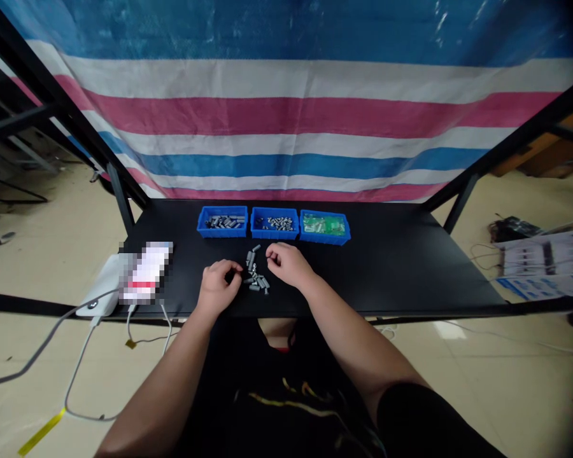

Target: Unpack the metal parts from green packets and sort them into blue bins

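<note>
A loose pile of small grey metal cylinders (260, 280), with a few little screws among them, lies on the black table between my hands. Just left of the pile, my left hand (218, 285) rests with its fingers curled and thumb and fingertips drawn together. On the other side is my right hand (290, 262), its fingers bent into a pinch near the top of the pile. Whether either pinch holds a small part is too small to see.
Along the back stand three blue bins: one with grey cylinders (224, 222), one with silver screws (281, 224), one with green pieces (323, 224). A blurred-out phone (148, 272) and a white power bank (106, 286) with cables sit at the left. A striped sheet (296, 114) hangs behind.
</note>
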A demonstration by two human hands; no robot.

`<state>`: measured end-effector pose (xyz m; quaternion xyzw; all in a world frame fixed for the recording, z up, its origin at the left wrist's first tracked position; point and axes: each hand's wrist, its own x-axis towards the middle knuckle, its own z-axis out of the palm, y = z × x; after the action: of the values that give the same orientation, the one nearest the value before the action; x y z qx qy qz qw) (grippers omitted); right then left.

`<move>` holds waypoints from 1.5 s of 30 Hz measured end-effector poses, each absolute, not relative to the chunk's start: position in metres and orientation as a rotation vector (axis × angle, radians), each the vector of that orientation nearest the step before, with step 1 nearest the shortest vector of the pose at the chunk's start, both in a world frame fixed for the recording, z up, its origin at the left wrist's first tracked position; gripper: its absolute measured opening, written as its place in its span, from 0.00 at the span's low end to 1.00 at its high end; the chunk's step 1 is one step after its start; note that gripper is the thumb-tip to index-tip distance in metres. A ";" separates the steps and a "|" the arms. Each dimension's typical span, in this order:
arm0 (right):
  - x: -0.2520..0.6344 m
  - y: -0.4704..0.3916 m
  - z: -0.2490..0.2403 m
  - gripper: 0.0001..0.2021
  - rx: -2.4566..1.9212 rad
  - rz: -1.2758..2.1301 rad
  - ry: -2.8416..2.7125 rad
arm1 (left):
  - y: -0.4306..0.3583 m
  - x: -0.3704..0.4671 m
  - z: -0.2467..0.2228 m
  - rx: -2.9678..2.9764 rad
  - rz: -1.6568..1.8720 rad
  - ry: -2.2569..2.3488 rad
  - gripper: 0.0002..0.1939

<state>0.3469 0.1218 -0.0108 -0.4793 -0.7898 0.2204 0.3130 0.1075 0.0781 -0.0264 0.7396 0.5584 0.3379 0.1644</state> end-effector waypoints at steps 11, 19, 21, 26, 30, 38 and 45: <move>0.337 0.129 -0.005 0.06 -1.055 0.740 -2.369 | 0.079 0.107 -0.027 2.128 0.969 1.573 0.07; 0.342 0.141 0.007 0.06 -1.311 0.310 -1.758 | 0.078 0.107 -0.029 2.126 0.986 1.580 0.06; 0.342 0.138 0.004 0.08 -1.323 0.279 -1.796 | 0.078 0.107 -0.028 2.126 0.985 1.574 0.06; 0.342 0.126 -0.007 0.05 -1.246 0.494 -2.072 | 0.078 0.107 -0.027 2.120 0.973 1.573 0.06; 0.340 0.123 -0.004 0.07 -1.067 0.657 -2.216 | 0.079 0.107 -0.026 2.121 0.951 1.580 0.06; 0.328 0.128 0.004 0.08 -0.977 0.790 -2.413 | 0.079 0.107 -0.028 2.117 0.958 1.585 0.06; 0.334 0.140 0.016 0.05 -1.082 0.625 -2.177 | 0.079 0.106 -0.028 2.119 0.942 1.603 0.06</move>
<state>0.3344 0.1405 0.0159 -0.4097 -0.8244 0.2367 0.3105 0.1065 0.0792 -0.0283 0.7419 0.5614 0.3298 0.1604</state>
